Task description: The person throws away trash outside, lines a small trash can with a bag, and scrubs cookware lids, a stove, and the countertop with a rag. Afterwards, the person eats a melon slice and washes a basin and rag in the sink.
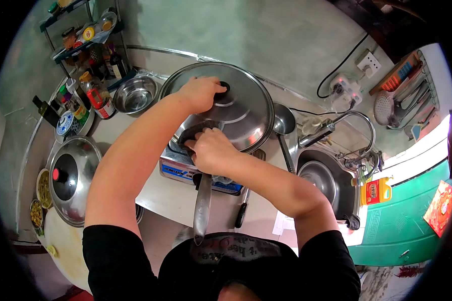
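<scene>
Holding lid by knob, dark cloth at near rim

Left hand (200,95) closed on the knob (226,91) of the big lid (246,113); fingertips on it, thumb hidden, so can't tell how firm. Right hand (213,153) gripping a dark cloth (198,131) at the lid's near edge. Could be a scrubber; folds too dark to read, part of it behind the fingers.

Lid sits over the stove (176,170), covering most of it. Stove's blue label partly blocked by right hand and a metal handle (202,205). Handle points at the wearer; its far end disappears under the right hand, so can't see what it joins.

Black-handled tool (242,210) near the stove, upper part under right forearm. Ladle (285,120) right of the lid, bowl of it just beside the rim, shaft running down to the forearm.

Second lid (75,180), red knob, partly behind left forearm. Steel bowl (135,95) clear of the arm. Basin (319,178) in the sink (342,195); contents hard to make out. Bottle labels at left too small to read. Corners black, cut by the lens.
</scene>
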A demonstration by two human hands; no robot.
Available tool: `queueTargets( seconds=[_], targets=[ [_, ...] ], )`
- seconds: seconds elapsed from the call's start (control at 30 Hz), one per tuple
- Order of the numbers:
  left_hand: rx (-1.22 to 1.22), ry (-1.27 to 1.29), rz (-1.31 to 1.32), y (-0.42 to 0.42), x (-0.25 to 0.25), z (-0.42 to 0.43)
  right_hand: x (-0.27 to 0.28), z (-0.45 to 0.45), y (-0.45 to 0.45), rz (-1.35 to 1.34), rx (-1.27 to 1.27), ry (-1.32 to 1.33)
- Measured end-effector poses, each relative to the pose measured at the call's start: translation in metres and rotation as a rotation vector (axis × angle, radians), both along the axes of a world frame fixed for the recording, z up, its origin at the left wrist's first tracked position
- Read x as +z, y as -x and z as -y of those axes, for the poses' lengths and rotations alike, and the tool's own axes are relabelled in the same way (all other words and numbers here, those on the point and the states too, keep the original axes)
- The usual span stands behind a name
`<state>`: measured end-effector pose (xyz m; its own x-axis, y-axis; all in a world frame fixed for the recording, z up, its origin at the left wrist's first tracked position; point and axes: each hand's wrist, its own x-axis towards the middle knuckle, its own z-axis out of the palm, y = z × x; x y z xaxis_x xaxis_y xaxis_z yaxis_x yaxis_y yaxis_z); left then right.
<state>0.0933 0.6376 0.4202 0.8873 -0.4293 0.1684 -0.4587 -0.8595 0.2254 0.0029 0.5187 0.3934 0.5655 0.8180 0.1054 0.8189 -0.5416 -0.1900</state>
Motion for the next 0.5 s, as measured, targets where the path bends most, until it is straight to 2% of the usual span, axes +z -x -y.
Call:
queueTargets(
  seconds=[0.2, 0.37, 0.4, 0.43, 0.5],
  targets=[
    [0.019, -0.016, -0.023, 0.007, 0.006, 0.001, 0.019, 0.006, -0.002, -0.173, -0.108, 0.332],
    [0.023, -0.003, -0.004, 0.005, 0.002, -0.001, 0.008, 0.029, -0.003, -0.123, -0.009, 0.085],
    [-0.006, -0.007, 0.019, 0.004, 0.002, 0.002, 0.006, 0.018, -0.002, -0.094, -0.014, 0.171],
    [0.0, -0.043, 0.022, 0.001, 0.002, 0.004, 0.018, 0.003, -0.001, -0.16, -0.033, 0.378],
    [-0.077, 0.04, 0.069, -0.004, -0.007, -0.002, 0.012, -0.015, -0.004, -0.128, -0.087, 0.266]
  ],
)
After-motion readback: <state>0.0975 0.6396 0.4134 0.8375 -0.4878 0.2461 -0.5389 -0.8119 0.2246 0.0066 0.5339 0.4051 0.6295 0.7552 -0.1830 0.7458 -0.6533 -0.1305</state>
